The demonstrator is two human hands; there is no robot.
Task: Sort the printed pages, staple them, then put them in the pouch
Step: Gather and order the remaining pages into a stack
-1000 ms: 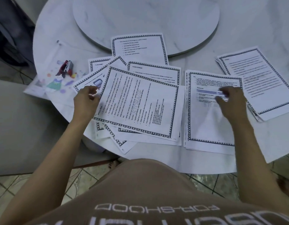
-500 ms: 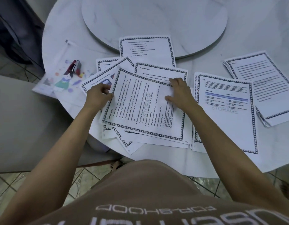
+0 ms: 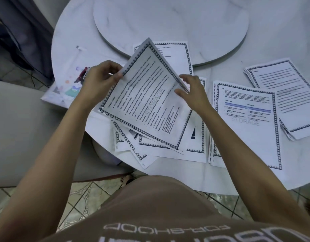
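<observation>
A printed page with a patterned border and a "STORAGE" watermark [image 3: 143,102] is lifted and tilted above the loose pile of pages [image 3: 161,149]. My left hand [image 3: 100,81] pinches its left edge. Against the page's right edge is my right hand [image 3: 190,89], fingers fairly straight, thumb under the paper. A sorted stack [image 3: 246,123] lies to the right, another stack [image 3: 286,95] further right. A red stapler [image 3: 82,75] lies on the clear patterned pouch [image 3: 67,86] at the left, partly hidden by my left hand.
The round marble table [image 3: 211,173] carries a raised turntable [image 3: 168,23] at its centre. A grey seat [image 3: 28,130] stands at the left, close to the table edge. Tiled floor shows below.
Both hands have lifted the top page off the pile and turned it. The right hand came over from the right stack to the page's right edge.
</observation>
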